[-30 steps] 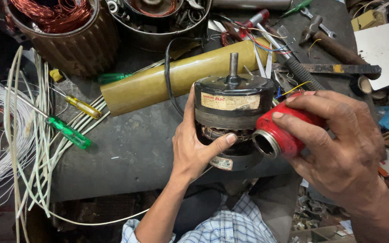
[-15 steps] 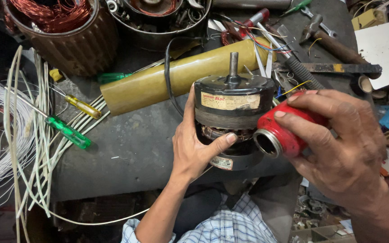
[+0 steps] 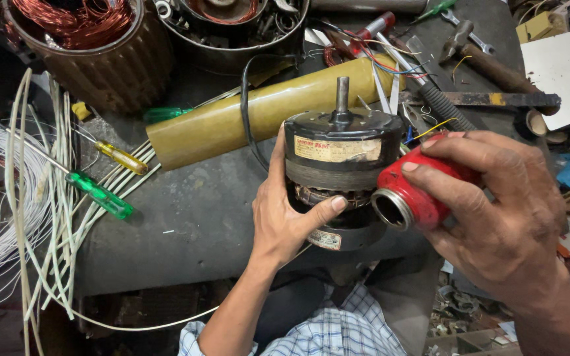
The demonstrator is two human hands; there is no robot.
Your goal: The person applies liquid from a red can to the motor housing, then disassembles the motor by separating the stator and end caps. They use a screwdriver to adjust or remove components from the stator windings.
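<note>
A black electric motor [image 3: 341, 151] with an upright steel shaft stands on the dark workbench [image 3: 192, 231]. My left hand [image 3: 285, 211] grips its left side, thumb across the exposed windings at the front. My right hand [image 3: 496, 211] holds a red metal can [image 3: 410, 194] on its side, open mouth towards me, right against the motor's right flank.
A yellow-brown roll [image 3: 245, 115] lies behind the motor. Two screwdrivers, one green-handled [image 3: 100, 194] and one yellow-handled [image 3: 121, 158], rest among white wires [image 3: 28, 217] at left. Copper-wound stators [image 3: 87, 46] sit at the back. A hammer [image 3: 476, 59] and other tools lie at back right.
</note>
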